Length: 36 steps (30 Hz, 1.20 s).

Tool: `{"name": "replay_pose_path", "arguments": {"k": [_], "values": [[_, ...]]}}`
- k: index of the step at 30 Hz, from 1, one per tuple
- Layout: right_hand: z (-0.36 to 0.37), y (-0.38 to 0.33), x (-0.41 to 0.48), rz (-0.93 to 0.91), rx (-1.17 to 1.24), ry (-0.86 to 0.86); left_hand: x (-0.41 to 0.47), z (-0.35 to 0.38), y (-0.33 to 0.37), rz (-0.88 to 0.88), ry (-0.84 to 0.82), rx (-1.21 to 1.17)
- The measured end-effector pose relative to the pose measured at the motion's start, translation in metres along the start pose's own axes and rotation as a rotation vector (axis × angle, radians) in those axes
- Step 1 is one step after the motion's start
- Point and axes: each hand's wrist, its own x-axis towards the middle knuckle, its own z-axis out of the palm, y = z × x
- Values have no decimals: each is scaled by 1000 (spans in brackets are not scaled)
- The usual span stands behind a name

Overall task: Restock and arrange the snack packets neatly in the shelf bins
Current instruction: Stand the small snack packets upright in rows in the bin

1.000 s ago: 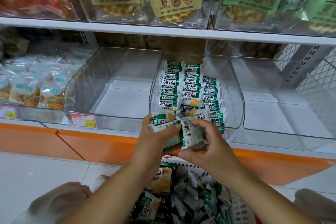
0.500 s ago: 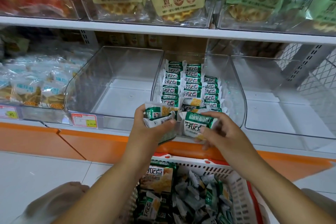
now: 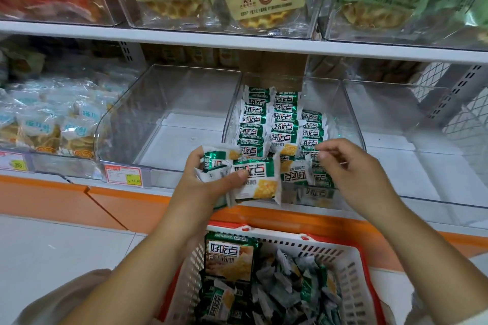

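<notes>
Roughly midway, I judge: green snack packets line the middle bin in three rows, the left hand grips a spare stack, the right hand curls at the near row, its grip unclear, and the near basket holds plenty.

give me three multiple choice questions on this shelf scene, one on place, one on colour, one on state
1. Where is the white basket?
A on the top shelf
B low, in front of the shelf
C inside a bin

2. The snack packets are mainly?
A green and white
B red and black
C blue and pink

3. The left hand is?
A flat on the shelf
B gripping several packets
C hanging idle

Answers: B, it sits below the shelf edge; A, green wrappers with white labels; B, its fingers curl round a bundle.
</notes>
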Motion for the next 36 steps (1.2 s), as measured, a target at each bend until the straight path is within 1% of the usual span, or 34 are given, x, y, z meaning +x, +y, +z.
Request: {"name": "replay_pose_path", "arguments": {"k": [1,4,6,7,11,14,16,18,21,23,25,27,29,30,31,34,36], "values": [[-1,7,9,7,-80,-16,2,-5,3,17,25,-2],[9,19,23,128,-310,-199,9,-18,7,49,85,6],[21,19,24,207,-391,-270,14,-25,6,58,101,27],[27,19,24,218,-377,-270,15,-26,6,58,108,29],[35,14,29,209,-193,-164,20,-27,4,59,112,35],[28,7,30,142,-57,-60,22,-29,5,59,133,33],[21,5,34,63,-67,0,24,-31,7,65,142,33],[17,4,43,2,-167,-42,25,-33,9,70,144,41],[25,4,55,-98,-307,-195,25,-33,10,71,153,51],[35,5,59,-98,-239,-201,27,-32,9,63,159,55],[41,10,59,-50,-154,-153,28,-32,8,58,160,59],[43,20,57,-52,-227,-141,29,-33,8,58,157,61],[41,28,55,-54,-328,-175,29,-34,9,62,151,58],[41,30,55,-42,-338,-191,30,-34,9,63,148,56],[41,31,55,-29,-312,-203,30,-34,10,63,142,56],[40,27,60,12,-131,-212,29,-35,11,68,126,56],[38,27,66,15,-124,-194,28,-36,11,62,131,53]]}}
